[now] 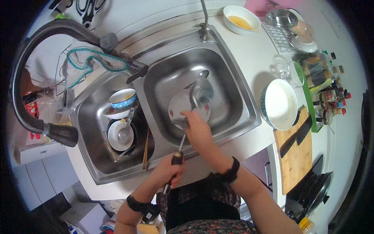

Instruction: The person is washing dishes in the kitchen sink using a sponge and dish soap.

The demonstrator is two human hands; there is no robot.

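Note:
My left hand (169,172), with a black band on the wrist, is closed around the dark handle of a metal-shafted kitchen utensil (177,158) at the front rim of the sink. Over the right basin, my right hand (195,125) grips a dark scrubbing pad (180,122) against the far end of that utensil; the utensil's head is hidden. Beneath lies a white plate with red flowers (175,106), and on it a metal ladle or spoon (204,73), blurred, and other utensils that I cannot make out.
Bowls, a spoon and chopsticks (146,149) stand in the left basin (96,158). A black faucet (61,137) arches at left beside a cloth (96,58). A large bowl (282,105), a cutting board (295,172) with a knife (295,139) and a bowl of yellow liquid (242,22) are on the right.

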